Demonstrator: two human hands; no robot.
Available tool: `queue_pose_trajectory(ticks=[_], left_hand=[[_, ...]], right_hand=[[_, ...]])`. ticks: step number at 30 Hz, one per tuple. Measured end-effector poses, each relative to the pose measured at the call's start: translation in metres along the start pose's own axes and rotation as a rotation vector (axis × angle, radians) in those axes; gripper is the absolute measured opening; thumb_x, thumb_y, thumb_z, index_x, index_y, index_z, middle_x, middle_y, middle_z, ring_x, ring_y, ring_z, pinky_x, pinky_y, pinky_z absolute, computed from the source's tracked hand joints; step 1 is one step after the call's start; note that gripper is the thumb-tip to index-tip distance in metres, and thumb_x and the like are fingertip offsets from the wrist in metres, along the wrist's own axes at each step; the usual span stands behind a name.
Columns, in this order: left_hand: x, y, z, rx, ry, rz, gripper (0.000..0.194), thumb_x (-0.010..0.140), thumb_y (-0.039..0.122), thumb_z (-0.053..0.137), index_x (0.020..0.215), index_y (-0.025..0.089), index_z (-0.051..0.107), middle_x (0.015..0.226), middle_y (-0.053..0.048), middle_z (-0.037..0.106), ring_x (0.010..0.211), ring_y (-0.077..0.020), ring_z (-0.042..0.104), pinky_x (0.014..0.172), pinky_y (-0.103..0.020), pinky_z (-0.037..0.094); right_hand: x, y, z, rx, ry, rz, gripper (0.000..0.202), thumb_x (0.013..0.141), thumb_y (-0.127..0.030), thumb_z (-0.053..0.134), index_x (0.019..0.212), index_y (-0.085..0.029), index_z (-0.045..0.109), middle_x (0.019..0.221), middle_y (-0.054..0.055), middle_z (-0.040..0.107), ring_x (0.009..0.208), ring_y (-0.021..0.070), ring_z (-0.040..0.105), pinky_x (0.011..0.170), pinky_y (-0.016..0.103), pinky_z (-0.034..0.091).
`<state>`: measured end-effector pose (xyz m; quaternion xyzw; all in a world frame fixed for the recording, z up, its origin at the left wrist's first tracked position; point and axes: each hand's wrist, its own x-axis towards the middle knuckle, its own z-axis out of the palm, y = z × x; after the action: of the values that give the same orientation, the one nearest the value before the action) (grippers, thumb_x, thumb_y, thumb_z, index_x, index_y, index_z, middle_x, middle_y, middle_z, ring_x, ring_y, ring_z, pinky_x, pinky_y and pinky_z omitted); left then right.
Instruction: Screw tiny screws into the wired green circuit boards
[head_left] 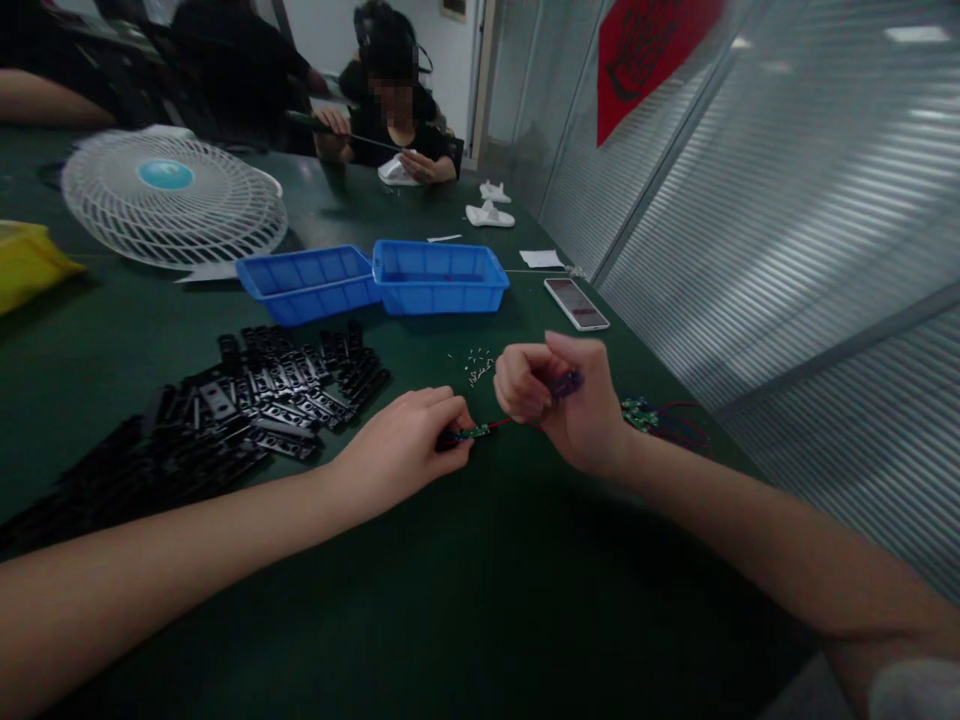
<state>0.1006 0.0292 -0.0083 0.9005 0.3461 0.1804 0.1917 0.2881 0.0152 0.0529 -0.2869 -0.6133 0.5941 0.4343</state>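
Observation:
Pinched in my left hand (420, 430) is a small green circuit board (478, 432), partly hidden by the fingers. A thin red wire (501, 424) runs from the board toward my right hand (559, 395). That hand is raised and curled around a small dark purple-blue item (566, 384), whose kind I cannot make out. Past the hands lies a loose scatter of tiny screws (478, 370). More green circuit boards (639, 412) with red and dark wires lie beside my right wrist. To the left of my left hand spreads a heap of black plastic parts (277, 395).
Two blue bins (442, 298) stand behind the screws. A phone (576, 304) lies near the table's right edge. A white fan grille (172, 200) and a yellow object (34, 262) are at the left. Across the table a person (390, 130) works on a white part (397, 170).

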Motion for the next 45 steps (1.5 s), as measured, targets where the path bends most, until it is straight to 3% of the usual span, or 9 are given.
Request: queue_pose_trajectory(ticks=[4,9,13,20,26,37,41,45], left_hand=[[0.004,-0.007,0.005,-0.095,0.029,-0.006,0.008,0.081,0.024,0.058,0.081,0.019,0.053,0.08,0.001,0.053,0.073,-0.0141,0.051,0.063,-0.026,0.039],[0.008,-0.013,0.008,-0.173,0.026,-0.011,0.008,0.078,0.024,0.061,0.08,0.018,0.055,0.075,0.002,0.052,0.068,-0.0131,0.051,0.06,-0.025,0.039],[0.007,-0.011,0.006,-0.206,0.036,-0.016,0.006,0.077,0.021,0.061,0.081,0.018,0.057,0.077,0.002,0.053,0.071,-0.0124,0.052,0.062,-0.024,0.04],[0.007,-0.013,0.005,-0.256,0.016,-0.02,0.007,0.077,0.021,0.062,0.083,0.018,0.06,0.078,0.001,0.055,0.072,-0.0126,0.054,0.063,-0.024,0.043],[0.008,-0.015,0.006,-0.281,0.021,-0.022,0.009,0.076,0.021,0.063,0.085,0.018,0.061,0.078,0.002,0.055,0.071,-0.0125,0.055,0.064,-0.024,0.043],[0.008,-0.018,0.006,-0.303,-0.006,-0.021,0.01,0.076,0.023,0.063,0.085,0.019,0.061,0.078,0.002,0.056,0.071,-0.0126,0.055,0.063,-0.025,0.043],[0.009,-0.015,0.006,-0.324,-0.013,-0.032,0.01,0.077,0.023,0.063,0.086,0.018,0.061,0.078,0.002,0.055,0.071,-0.0124,0.054,0.063,-0.024,0.043],[0.008,-0.015,0.005,-0.325,-0.005,-0.041,0.01,0.078,0.023,0.062,0.087,0.018,0.061,0.078,0.002,0.054,0.071,-0.0122,0.053,0.062,-0.024,0.042]], right_hand=[[0.022,0.0,0.004,0.343,-0.123,0.176,0.06,0.085,-0.072,0.02,0.052,-0.022,0.027,0.048,-0.007,0.02,0.042,0.0071,0.014,0.04,0.023,0.015],[0.019,0.025,-0.007,0.548,-0.117,0.198,0.062,0.08,-0.078,0.025,0.053,-0.022,0.024,0.047,-0.008,0.02,0.039,0.0059,0.017,0.039,0.022,0.017],[0.018,0.029,-0.017,0.624,-0.024,0.13,0.056,0.083,-0.068,0.033,0.055,-0.021,0.022,0.049,-0.009,0.019,0.039,0.0058,0.015,0.039,0.022,0.017],[0.023,0.033,-0.015,0.607,0.026,0.137,0.043,0.082,-0.051,0.037,0.056,-0.022,0.021,0.049,-0.009,0.019,0.04,0.0062,0.014,0.041,0.022,0.019],[0.022,0.036,-0.01,0.604,-0.026,0.119,0.038,0.079,-0.046,0.037,0.055,-0.021,0.022,0.049,-0.008,0.018,0.041,0.0065,0.015,0.042,0.022,0.018],[0.023,0.042,-0.015,0.442,-0.079,0.082,0.048,0.083,-0.058,0.028,0.052,-0.022,0.025,0.047,-0.008,0.02,0.039,0.0063,0.016,0.04,0.022,0.018],[0.022,0.041,-0.007,0.317,-0.081,-0.007,0.056,0.083,-0.067,0.025,0.05,-0.022,0.027,0.046,-0.007,0.022,0.039,0.0065,0.017,0.041,0.023,0.017],[0.019,0.041,0.001,0.206,-0.098,-0.1,0.057,0.086,-0.065,0.022,0.05,-0.022,0.028,0.046,-0.006,0.025,0.041,0.0079,0.023,0.04,0.023,0.019]])
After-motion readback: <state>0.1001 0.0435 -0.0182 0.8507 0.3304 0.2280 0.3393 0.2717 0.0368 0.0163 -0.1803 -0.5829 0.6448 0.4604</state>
